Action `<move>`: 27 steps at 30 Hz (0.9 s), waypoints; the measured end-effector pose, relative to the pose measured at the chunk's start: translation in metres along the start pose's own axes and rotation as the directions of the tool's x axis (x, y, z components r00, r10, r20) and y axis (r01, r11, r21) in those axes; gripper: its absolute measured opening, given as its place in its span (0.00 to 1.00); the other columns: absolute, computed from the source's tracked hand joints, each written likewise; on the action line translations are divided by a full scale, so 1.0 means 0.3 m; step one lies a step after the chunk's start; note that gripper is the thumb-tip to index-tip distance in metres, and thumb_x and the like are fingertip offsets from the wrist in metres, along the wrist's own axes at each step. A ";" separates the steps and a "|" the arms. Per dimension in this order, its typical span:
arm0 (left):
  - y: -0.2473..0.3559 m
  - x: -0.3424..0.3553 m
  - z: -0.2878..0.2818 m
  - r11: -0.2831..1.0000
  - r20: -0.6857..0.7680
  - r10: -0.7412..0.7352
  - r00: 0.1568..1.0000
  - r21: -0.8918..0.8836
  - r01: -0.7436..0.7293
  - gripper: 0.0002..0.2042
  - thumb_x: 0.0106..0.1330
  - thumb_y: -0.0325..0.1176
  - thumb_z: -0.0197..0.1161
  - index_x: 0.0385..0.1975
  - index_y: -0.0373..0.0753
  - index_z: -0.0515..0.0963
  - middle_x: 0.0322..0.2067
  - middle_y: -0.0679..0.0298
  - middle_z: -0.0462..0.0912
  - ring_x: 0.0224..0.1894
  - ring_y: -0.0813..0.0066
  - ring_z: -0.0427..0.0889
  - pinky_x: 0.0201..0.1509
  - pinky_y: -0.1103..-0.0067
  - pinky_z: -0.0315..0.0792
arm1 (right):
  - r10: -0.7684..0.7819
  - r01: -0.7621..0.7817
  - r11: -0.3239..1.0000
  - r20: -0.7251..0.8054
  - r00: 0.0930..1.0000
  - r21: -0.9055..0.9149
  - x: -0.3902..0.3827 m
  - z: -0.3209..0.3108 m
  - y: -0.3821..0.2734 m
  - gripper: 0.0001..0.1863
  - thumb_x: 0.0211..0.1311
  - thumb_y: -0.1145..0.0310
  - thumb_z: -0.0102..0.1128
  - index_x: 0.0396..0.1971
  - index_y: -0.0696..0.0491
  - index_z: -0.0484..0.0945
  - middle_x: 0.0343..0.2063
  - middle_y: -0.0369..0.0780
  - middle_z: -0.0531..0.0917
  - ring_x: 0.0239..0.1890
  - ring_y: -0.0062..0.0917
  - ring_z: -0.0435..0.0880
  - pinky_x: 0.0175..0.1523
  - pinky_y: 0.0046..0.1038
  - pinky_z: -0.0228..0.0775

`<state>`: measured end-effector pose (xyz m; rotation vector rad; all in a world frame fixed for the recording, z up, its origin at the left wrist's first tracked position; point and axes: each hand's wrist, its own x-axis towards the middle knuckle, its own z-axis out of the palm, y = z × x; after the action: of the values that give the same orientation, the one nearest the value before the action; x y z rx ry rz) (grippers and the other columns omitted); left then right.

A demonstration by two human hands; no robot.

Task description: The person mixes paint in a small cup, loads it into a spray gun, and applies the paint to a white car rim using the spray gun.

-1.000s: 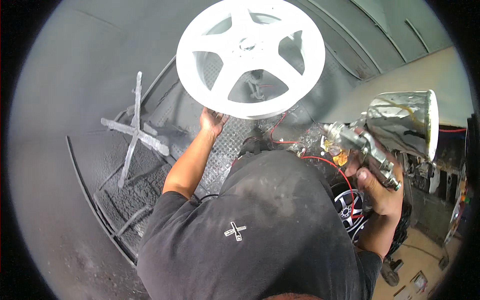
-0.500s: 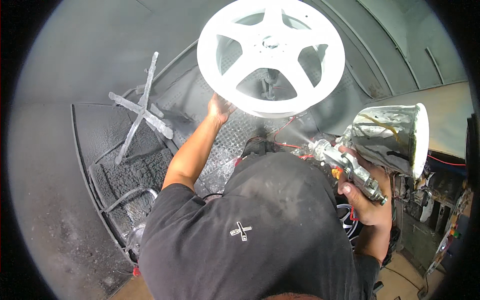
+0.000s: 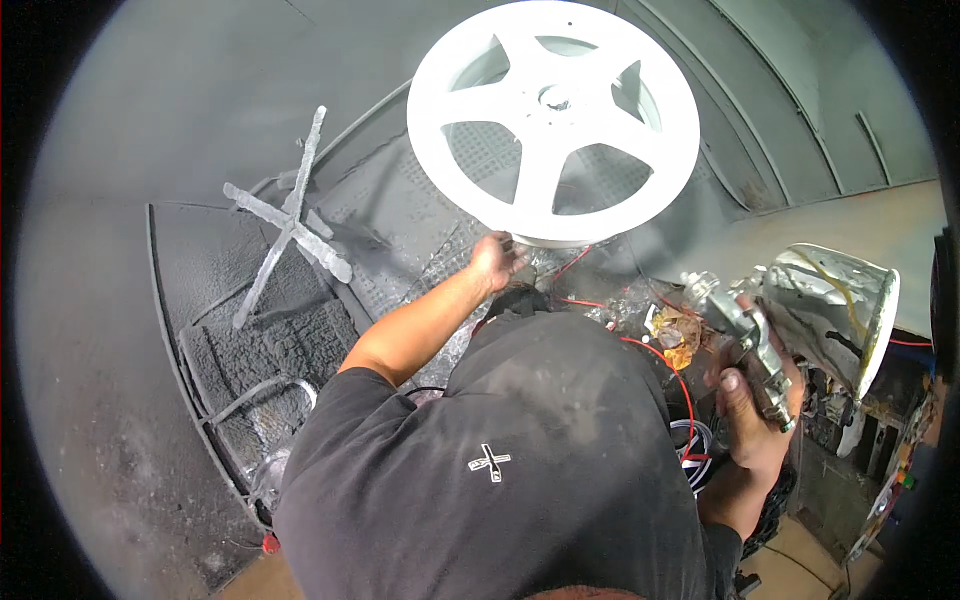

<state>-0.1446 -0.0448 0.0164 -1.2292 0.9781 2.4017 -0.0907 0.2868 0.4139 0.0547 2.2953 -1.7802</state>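
A white five-spoke wheel rim (image 3: 538,165) sits face up at the top centre, above the floor. At its near lower edge is my left hand (image 3: 494,262), fingertips by the underside of the rim, loosely bent and somewhat apart; whether they touch it is hard to see. My right hand (image 3: 752,415) grips a metal spray gun (image 3: 745,335) at the right, nozzle pointing up and left. Fixed to the gun is a paint-stained cup (image 3: 815,300), tilted on its side. No mist shows at the nozzle. The fingers behind the gun's handle are partly hidden.
A grey, paint-crusted cross-shaped stand (image 3: 292,222) stands at the left. Red hose (image 3: 672,365) runs along my right side, near crumpled, stained paper (image 3: 678,335). Another wheel (image 3: 695,455) is partly hidden beside my shirt. Cluttered shelving (image 3: 880,420) lies at far right.
The wheel rim has turned, its spokes now at other angles. My left hand moved right and nearer along its edge. The spray gun moved right, away from the rim, and its mist has stopped.
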 end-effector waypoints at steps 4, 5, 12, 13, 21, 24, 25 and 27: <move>-0.011 -0.045 0.062 0.991 0.085 -0.070 0.994 0.123 0.060 0.17 0.73 0.36 0.41 0.56 0.36 0.68 0.58 0.57 0.73 0.56 0.61 0.74 0.61 0.61 0.70 | 0.006 -0.023 0.994 0.157 0.988 0.106 -0.003 0.028 -0.020 0.36 0.49 0.61 0.74 0.57 0.66 0.77 0.25 0.37 0.81 0.29 0.20 0.77 0.41 0.21 0.68; -0.015 -0.029 0.055 0.990 0.085 -0.073 0.994 0.124 0.063 0.17 0.73 0.36 0.41 0.56 0.36 0.68 0.58 0.57 0.73 0.56 0.61 0.74 0.61 0.61 0.70 | 0.034 -0.062 0.990 0.206 0.978 0.129 -0.001 0.031 -0.019 0.35 0.49 0.62 0.75 0.56 0.65 0.77 0.26 0.37 0.81 0.29 0.20 0.78 0.41 0.21 0.68; 0.071 -0.012 0.024 0.999 0.013 0.025 1.000 0.038 -0.026 0.16 0.72 0.36 0.43 0.53 0.38 0.72 0.49 0.60 0.77 0.50 0.64 0.77 0.59 0.60 0.70 | 0.017 -0.008 0.996 0.111 0.994 -0.087 -0.010 0.023 -0.002 0.33 0.52 0.59 0.73 0.57 0.60 0.79 0.28 0.36 0.82 0.33 0.21 0.78 0.45 0.22 0.69; 0.098 -0.012 0.010 0.999 -0.060 0.051 0.997 0.011 -0.050 0.15 0.72 0.36 0.43 0.51 0.39 0.73 0.47 0.60 0.77 0.48 0.64 0.77 0.58 0.60 0.71 | -0.013 0.022 0.990 0.064 0.998 -0.143 -0.011 0.010 0.000 0.33 0.52 0.58 0.73 0.57 0.59 0.80 0.29 0.37 0.82 0.34 0.21 0.78 0.46 0.22 0.69; 0.302 0.003 -0.054 0.987 -0.033 0.156 0.987 0.036 -0.155 0.18 0.76 0.39 0.40 0.54 0.37 0.73 0.52 0.56 0.76 0.55 0.60 0.76 0.60 0.60 0.71 | 0.056 -0.073 0.991 -0.149 0.987 -0.111 -0.022 -0.048 -0.002 0.39 0.55 0.53 0.72 0.61 0.63 0.74 0.29 0.35 0.80 0.32 0.19 0.75 0.44 0.21 0.66; 0.257 -0.010 -0.016 0.990 -0.026 0.105 0.994 0.096 -0.102 0.19 0.77 0.41 0.40 0.54 0.36 0.72 0.54 0.55 0.75 0.57 0.57 0.74 0.62 0.59 0.69 | -0.030 0.009 0.984 -0.116 0.993 -0.179 -0.016 -0.049 0.025 0.37 0.57 0.54 0.70 0.60 0.64 0.74 0.29 0.36 0.81 0.31 0.19 0.76 0.43 0.21 0.67; 0.232 -0.023 0.005 0.989 -0.053 0.088 0.995 0.120 -0.082 0.19 0.77 0.42 0.41 0.54 0.36 0.72 0.55 0.54 0.75 0.58 0.56 0.74 0.62 0.59 0.69 | 0.018 -0.027 0.990 -0.066 0.998 -0.140 -0.024 -0.036 -0.003 0.37 0.55 0.56 0.70 0.60 0.65 0.74 0.27 0.37 0.81 0.31 0.21 0.78 0.42 0.21 0.68; 0.183 -0.025 0.012 0.993 -0.047 0.062 0.997 0.103 -0.057 0.18 0.76 0.39 0.41 0.54 0.35 0.73 0.55 0.55 0.75 0.59 0.57 0.74 0.61 0.60 0.69 | 0.008 -0.003 0.994 0.044 0.999 -0.110 -0.038 -0.031 0.002 0.37 0.52 0.57 0.71 0.59 0.65 0.75 0.26 0.37 0.82 0.30 0.21 0.78 0.42 0.21 0.69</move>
<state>-0.1704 -0.0823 0.0485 -1.2462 1.1526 2.3440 -0.0809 0.2971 0.4179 0.0025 2.3551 -1.6319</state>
